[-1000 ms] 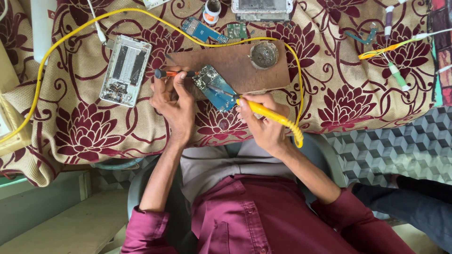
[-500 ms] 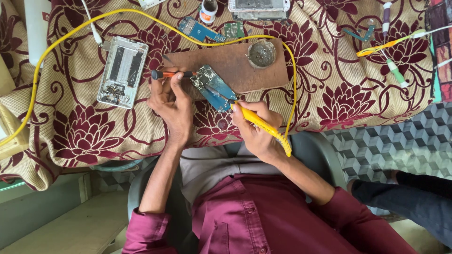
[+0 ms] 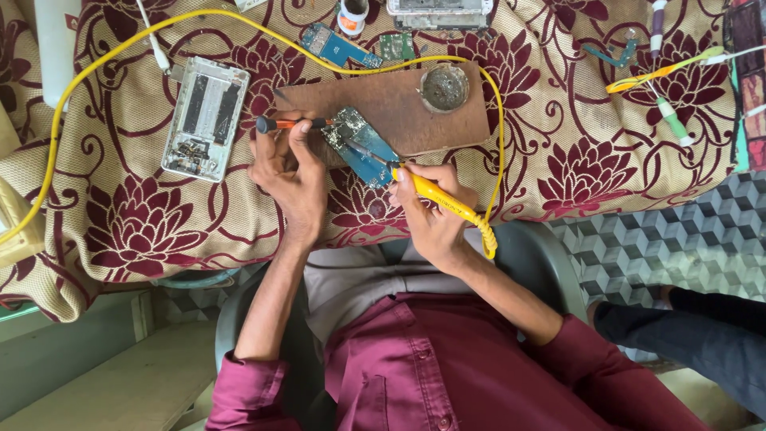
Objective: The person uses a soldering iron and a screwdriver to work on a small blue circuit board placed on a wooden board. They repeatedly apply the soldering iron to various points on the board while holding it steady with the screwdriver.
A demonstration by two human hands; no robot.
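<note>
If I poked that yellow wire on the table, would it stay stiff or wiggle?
Probably wiggle: the yellow wire lies in loose curves across the flowered cloth, so it looks floppy. It likely drags too, since it joins the soldering iron in the right hand.

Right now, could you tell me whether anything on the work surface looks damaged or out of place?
Yes: the phone body left of the brown board lies opened, its insides bare. The yellow cable loops loosely across the floral cloth.

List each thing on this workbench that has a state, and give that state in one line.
Left hand: gripping an orange-handled tool.
Right hand: gripping the yellow soldering iron, tip on the blue circuit board.
Phone body: opened, insides exposed.
Round tin: lidless.
Wooden board: flat under the work.
</note>
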